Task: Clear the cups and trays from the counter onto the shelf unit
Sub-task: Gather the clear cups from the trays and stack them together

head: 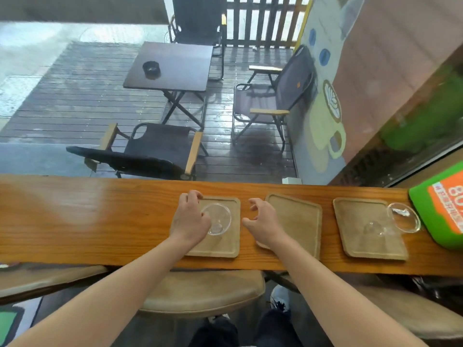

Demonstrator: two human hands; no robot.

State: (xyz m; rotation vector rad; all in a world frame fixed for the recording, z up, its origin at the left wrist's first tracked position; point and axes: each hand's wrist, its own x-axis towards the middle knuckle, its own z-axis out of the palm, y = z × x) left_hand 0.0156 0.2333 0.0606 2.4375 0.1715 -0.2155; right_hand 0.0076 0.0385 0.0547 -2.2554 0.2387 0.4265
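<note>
- Trays, three wooden ones, lie in a row on the wooden counter (100,221).
- On the left tray (225,246) stands a clear glass cup (216,219); my left hand (190,219) lies over that tray's left part, fingers curled, fingertips at the cup's rim. Whether they grip it I cannot tell.
- My right hand (263,221) hovers between the left tray and the middle tray (298,221), fingers loosely spread, holding nothing.
- On the right tray (360,231) sits a second glass cup (373,227), with a glass lid (404,217) overhanging its right edge.
</note>
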